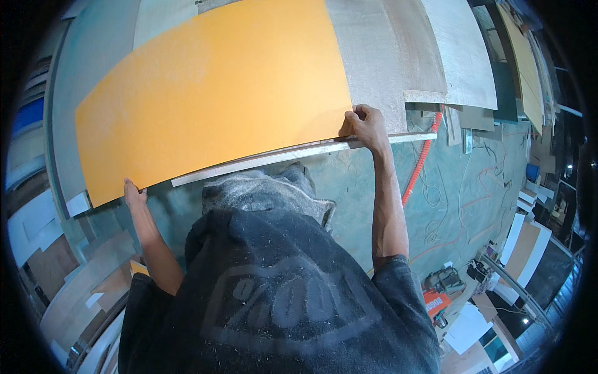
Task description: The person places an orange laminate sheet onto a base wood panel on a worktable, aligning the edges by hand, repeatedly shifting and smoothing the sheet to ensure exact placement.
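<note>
A large orange-yellow sheet (218, 87) lies across a worktable in front of me, its near edge reaching past the table's front. My left hand (134, 193) grips that near edge toward its left end, thumb on top and fingers beneath. At the sheet's near right corner, my right hand (367, 128) pinches the edge between thumb and fingers. Below the sheet's near edge runs a long pale wooden strip (268, 159), passing under my right hand. The fingertips under the sheet are hidden.
Grey and pale boards (374, 50) cover the table beyond the sheet. A red-orange coiled hose (418, 165) hangs at the right. Cables (461, 199) trail over the green floor. A small machine (443, 280) stands lower right. Board offcuts (87, 299) are stacked at the lower left.
</note>
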A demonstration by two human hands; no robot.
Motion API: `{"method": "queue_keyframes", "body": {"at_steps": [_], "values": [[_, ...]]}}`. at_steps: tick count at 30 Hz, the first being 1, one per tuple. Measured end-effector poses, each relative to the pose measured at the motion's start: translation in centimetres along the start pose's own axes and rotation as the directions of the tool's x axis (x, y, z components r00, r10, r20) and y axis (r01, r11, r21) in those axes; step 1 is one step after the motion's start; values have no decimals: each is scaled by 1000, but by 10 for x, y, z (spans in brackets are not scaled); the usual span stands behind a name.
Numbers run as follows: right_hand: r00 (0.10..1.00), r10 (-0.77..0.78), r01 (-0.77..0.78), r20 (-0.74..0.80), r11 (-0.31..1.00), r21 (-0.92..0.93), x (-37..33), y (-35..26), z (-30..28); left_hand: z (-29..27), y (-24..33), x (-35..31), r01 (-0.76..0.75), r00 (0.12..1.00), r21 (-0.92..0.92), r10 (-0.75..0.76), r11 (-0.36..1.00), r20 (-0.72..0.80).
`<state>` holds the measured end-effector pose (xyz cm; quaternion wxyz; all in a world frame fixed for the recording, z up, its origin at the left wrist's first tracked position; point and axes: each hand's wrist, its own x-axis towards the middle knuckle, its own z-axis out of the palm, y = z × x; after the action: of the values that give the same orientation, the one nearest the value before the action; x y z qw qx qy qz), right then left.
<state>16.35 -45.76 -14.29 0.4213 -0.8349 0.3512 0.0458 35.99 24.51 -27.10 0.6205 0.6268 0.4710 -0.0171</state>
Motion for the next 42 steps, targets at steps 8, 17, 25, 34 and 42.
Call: {"method": "queue_keyframes", "body": {"at_steps": [8, 17, 25, 34, 42], "values": [[1000, -22, 23, 9, 986, -168, -4, -13, -14, 4, -11, -21, -23, 1000, 31, 23, 999, -1], [998, 62, -59, 9, 979, -193, -4, -23, -2, -5, -4, -14, -73, 996, -16, 74, 997, 48], [993, 96, -92, 69, 994, -63, 12, -15, -3, -3, -6, -5, -69, 998, 24, 69, 997, 9], [993, 99, -104, 65, 992, 70, 7, -49, -37, -8, 25, 4, -93, 996, -47, 92, 995, -10], [995, 36, -52, 97, 984, 169, 10, -56, -42, -20, 47, 17, -129, 990, -170, 135, 977, 27]]}}
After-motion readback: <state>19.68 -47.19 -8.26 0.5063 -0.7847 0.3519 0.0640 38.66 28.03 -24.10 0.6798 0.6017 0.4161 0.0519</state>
